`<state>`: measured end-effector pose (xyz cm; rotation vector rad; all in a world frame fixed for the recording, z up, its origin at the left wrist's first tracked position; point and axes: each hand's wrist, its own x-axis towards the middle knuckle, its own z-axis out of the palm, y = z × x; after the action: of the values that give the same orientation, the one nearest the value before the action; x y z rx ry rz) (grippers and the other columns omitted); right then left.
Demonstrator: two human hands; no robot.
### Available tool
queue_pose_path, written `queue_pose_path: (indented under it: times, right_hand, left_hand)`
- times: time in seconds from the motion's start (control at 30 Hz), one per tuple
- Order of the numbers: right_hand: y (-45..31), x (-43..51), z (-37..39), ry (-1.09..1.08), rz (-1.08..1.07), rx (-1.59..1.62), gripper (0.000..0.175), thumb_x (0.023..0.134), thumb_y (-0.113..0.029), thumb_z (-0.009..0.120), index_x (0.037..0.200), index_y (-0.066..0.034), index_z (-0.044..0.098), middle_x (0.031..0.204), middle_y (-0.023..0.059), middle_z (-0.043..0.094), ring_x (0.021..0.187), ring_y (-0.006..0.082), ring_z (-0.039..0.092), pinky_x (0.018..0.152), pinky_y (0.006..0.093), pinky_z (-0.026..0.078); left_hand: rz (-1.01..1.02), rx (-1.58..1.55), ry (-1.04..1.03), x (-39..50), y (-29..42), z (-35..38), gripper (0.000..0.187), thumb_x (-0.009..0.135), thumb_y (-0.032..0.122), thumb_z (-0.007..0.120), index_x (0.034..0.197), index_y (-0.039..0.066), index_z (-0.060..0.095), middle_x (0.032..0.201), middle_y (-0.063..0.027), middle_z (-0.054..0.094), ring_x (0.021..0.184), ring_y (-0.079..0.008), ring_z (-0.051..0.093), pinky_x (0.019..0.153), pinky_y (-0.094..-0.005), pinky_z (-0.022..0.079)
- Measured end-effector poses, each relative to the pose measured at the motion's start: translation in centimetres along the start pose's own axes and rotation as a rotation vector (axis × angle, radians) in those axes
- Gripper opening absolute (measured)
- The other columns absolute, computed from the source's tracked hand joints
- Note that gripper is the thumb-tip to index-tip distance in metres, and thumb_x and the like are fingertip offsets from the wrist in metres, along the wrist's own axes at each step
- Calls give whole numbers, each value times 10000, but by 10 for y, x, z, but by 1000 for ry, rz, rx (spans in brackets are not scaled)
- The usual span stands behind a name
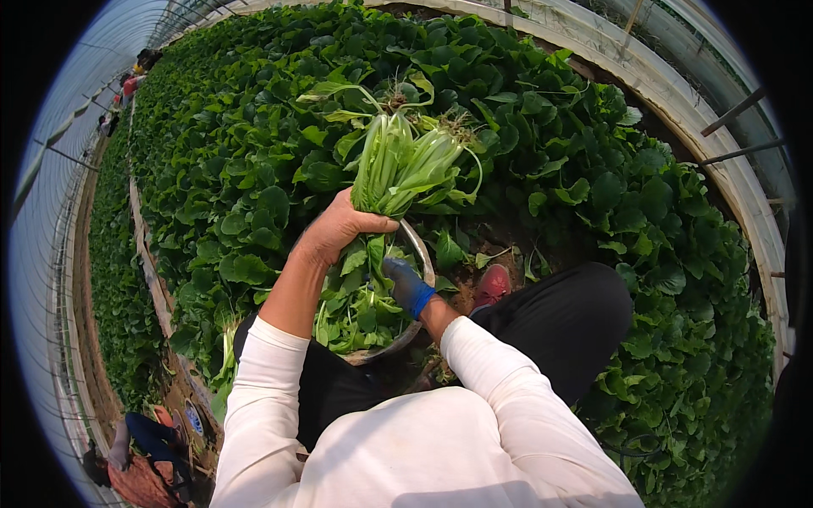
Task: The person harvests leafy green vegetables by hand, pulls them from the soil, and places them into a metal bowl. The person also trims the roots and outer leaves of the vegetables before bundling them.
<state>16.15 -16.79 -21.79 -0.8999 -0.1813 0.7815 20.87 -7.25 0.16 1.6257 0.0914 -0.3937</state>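
My bare left hand (pixel 346 225) is closed around a bunch of leafy greens (pixel 397 162), held with the pale stems and soiled roots up and the leaves hanging down. Under it, my right hand (pixel 406 286), in a blue-grey glove, reaches over a round basin (pixel 424 254) between my legs. The right fingers are against the hanging leaves, and whether they grip any is hidden. Loose green leaves (pixel 362 324) lie in the basin.
Dense leafy plants (pixel 222 127) surround me on both sides and ahead. Bare soil (pixel 489 241) shows by my red shoe (pixel 492 286). A co-worker (pixel 140 479) is low at the lower left; others are far off at the upper left. Plastic sheeting (pixel 718 140) edges the bed.
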Motion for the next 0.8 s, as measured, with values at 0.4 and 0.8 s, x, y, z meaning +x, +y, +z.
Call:
queue_pose_path:
  times: [0.4, 0.8]
  right_hand:
    - [-9, -3, 4, 46, 201, 136, 347, 945, -329, 541, 1212, -107, 550, 1079, 83, 676, 916, 196, 672, 773, 326, 532]
    - [-91, -9, 12, -246, -210, 798, 1102, 594, -603, 799, 1448, -105, 314, 1458, 121, 374, 1329, 312, 378, 1080, 553, 328]
  left_hand:
    - [-81, 1113, 8, 69, -27, 40, 511, 528, 114, 803, 1000, -20, 660, 882, -178, 688, 776, -243, 676, 726, -344, 525]
    - [-220, 447, -6, 5, 35, -9, 509, 624, -24, 782, 1101, -60, 608, 929, -99, 682, 777, -180, 651, 757, -321, 532]
